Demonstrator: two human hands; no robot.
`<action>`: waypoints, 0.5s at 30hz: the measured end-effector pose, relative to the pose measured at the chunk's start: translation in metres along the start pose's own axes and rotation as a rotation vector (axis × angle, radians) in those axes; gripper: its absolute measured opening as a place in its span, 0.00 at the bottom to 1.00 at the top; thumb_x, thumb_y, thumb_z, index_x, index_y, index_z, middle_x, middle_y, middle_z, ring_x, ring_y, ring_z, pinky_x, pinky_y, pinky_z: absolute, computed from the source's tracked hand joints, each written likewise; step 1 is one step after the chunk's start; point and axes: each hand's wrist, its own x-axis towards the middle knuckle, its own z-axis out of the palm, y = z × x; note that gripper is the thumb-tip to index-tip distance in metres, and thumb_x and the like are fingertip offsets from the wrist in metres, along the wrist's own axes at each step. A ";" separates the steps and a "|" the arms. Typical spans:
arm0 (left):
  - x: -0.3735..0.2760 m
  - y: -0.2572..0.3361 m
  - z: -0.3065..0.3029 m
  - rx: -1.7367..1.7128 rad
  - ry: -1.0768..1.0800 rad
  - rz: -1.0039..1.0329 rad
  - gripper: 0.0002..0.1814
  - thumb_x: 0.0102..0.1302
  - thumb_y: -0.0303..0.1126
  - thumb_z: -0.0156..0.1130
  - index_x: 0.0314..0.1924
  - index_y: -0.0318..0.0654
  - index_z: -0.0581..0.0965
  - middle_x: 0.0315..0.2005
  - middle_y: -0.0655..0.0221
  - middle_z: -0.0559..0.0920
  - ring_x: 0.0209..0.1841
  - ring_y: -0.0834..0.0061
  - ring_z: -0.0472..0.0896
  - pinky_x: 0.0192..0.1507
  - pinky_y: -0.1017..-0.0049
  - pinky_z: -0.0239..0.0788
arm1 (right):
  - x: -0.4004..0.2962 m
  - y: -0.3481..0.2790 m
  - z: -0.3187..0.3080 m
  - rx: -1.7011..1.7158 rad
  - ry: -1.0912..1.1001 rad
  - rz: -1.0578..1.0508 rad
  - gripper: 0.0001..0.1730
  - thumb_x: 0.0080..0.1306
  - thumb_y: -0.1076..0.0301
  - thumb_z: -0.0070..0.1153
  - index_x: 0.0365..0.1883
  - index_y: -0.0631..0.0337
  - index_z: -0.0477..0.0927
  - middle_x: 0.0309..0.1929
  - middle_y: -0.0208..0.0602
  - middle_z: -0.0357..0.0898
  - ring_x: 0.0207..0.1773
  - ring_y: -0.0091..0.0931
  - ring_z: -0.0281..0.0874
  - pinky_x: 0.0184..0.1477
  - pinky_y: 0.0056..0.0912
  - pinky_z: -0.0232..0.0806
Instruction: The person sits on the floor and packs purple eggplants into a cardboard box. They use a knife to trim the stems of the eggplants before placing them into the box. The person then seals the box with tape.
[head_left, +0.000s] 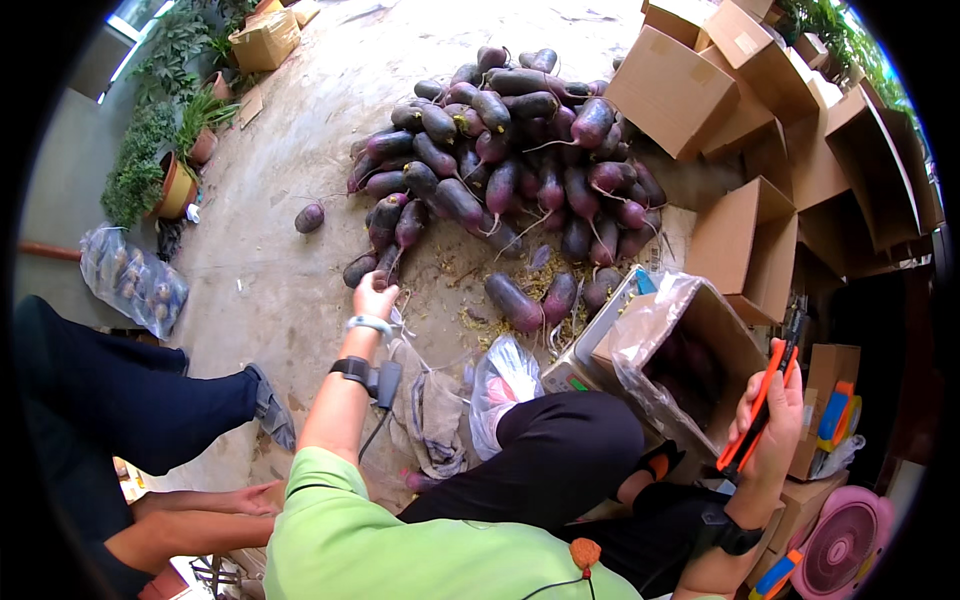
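My left hand (376, 294) reaches down to the near left edge of a heap of dark purple radishes (457, 199) on the concrete floor. Its fingers are bent around the root end of one purple radish (388, 259), which still rests against the others. My right hand (780, 420) is raised at the right and grips an orange-and-black hand tool (759, 420), its dark end pointing away from me. Between my hands stands a cardboard box (739, 367) lined with clear plastic, with dark radishes in its shaded inside. Two loose radishes (514, 302) lie in front of the heap.
Cardboard boxes (675, 90) are piled at the right. A cloth sack (427, 405) and a plastic bag (504, 382) lie near my knee. Another person's leg (150, 412) and hand (251, 499) are at the left. A pink fan (840, 547) stands at lower right.
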 end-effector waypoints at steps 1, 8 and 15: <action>0.001 0.002 0.010 0.253 0.053 0.199 0.29 0.51 0.28 0.68 0.55 0.39 0.73 0.44 0.59 0.79 0.42 0.62 0.80 0.45 0.68 0.75 | 0.002 0.002 0.004 -0.013 -0.005 0.008 0.21 0.74 0.63 0.42 0.63 0.57 0.61 0.29 0.31 0.69 0.15 0.17 0.64 0.12 0.19 0.64; 0.063 0.076 0.068 1.040 -0.028 1.014 0.23 0.62 0.31 0.50 0.59 0.57 0.71 0.63 0.70 0.68 0.68 0.64 0.60 0.63 0.57 0.55 | 0.012 0.013 0.029 -0.035 -0.038 0.066 0.22 0.74 0.64 0.43 0.64 0.57 0.59 0.28 0.34 0.70 0.15 0.18 0.66 0.13 0.21 0.66; 0.120 0.123 0.125 1.264 -0.242 1.197 0.19 0.63 0.33 0.50 0.55 0.51 0.72 0.55 0.71 0.72 0.65 0.65 0.64 0.65 0.51 0.51 | 0.015 0.016 0.046 -0.057 -0.094 0.164 0.25 0.72 0.64 0.47 0.65 0.58 0.58 0.29 0.36 0.71 0.17 0.21 0.69 0.15 0.23 0.68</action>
